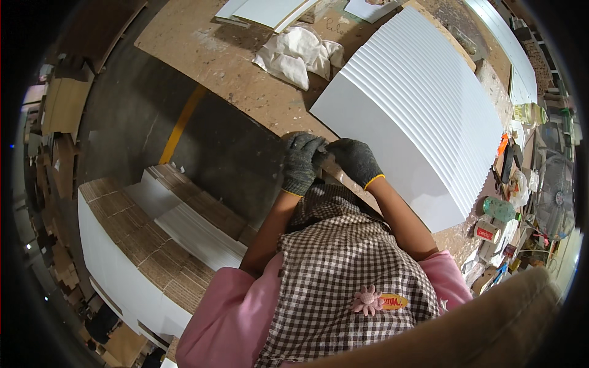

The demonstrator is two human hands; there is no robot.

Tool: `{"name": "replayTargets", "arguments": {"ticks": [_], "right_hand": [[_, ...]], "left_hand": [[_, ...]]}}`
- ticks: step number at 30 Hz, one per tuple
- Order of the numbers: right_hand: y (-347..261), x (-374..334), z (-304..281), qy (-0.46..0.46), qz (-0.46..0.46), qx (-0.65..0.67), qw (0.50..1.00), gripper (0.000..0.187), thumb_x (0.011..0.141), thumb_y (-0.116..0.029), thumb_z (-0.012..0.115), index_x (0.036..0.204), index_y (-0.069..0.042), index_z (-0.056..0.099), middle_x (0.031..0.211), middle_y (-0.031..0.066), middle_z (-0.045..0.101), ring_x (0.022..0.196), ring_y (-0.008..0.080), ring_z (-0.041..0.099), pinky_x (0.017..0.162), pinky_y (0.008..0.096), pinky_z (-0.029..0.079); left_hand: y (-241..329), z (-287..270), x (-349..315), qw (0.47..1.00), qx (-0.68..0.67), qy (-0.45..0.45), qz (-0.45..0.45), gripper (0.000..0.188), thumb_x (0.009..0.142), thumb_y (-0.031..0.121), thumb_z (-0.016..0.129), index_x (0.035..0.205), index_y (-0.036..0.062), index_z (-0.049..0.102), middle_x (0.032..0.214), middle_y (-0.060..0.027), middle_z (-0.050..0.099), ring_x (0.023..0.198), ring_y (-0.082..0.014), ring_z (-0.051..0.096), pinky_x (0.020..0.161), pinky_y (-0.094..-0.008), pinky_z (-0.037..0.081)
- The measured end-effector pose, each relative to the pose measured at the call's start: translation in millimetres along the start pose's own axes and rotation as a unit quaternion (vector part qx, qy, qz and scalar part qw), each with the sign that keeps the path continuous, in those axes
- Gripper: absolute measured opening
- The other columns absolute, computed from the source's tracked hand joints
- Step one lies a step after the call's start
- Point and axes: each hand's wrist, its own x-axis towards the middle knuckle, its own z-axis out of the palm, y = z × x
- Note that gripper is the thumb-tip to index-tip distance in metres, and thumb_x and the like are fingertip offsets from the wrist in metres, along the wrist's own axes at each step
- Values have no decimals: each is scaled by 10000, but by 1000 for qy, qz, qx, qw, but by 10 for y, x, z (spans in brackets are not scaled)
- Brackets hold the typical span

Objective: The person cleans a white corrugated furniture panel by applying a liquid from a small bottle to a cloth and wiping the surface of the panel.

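Note:
In front of my apron, at the near edge of the wooden worktable [215, 67], my two hands meet in dark grey knit gloves with yellow-trimmed cuffs. My left hand [300, 164] is closed, its fingers curled in toward the right one. Fingers bent and pressed together, my right hand [357, 162] meets the left one's fingertips. Whatever they pinch between them, if anything, is too small and dark to make out. Just right of my right hand lies a row of white panels [408, 113], overlapping like fanned cards across the table.
A crumpled white cloth [297, 56] lies beyond my hands, near more white boards [270, 11]. At my lower left stand stacks of white boards with brown edges [144, 242]. Bottles, a green jar [500, 208], a cup [486, 232] and a fan [557, 196] crowd the right side.

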Motion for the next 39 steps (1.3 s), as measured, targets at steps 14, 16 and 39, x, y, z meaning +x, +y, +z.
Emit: {"name": "replayTargets", "arguments": {"ticks": [14, 16, 39], "right_hand": [[1, -190, -83, 58, -168, -190, 966, 500, 761, -235, 731, 1254, -192, 662, 969, 147, 664, 918, 351, 663, 808, 452, 543], [101, -158, -3, 75, -182, -188, 962, 536, 727, -273, 769, 1248, -193, 667, 972, 153, 660, 918, 354, 660, 809, 454, 540], [93, -206, -60, 57, -91, -40, 993, 423, 743, -252, 789, 1157, -216, 710, 949, 148, 671, 906, 369, 671, 795, 455, 549]], "left_hand": [[-72, 7, -46, 997, -11, -67, -39, 632, 812, 265, 777, 1399, 145, 577, 1077, -82, 683, 1111, -308, 572, 1002, -442, 446], [-70, 30, -59, 998, -2, -52, -21, 646, 812, 254, 775, 1411, 141, 562, 1084, -81, 679, 1096, -304, 579, 993, -442, 452], [-102, 14, -24, 999, 21, -31, 14, 742, 807, 223, 770, 1464, 54, 469, 1069, -27, 670, 989, -267, 598, 939, -424, 464]]}}
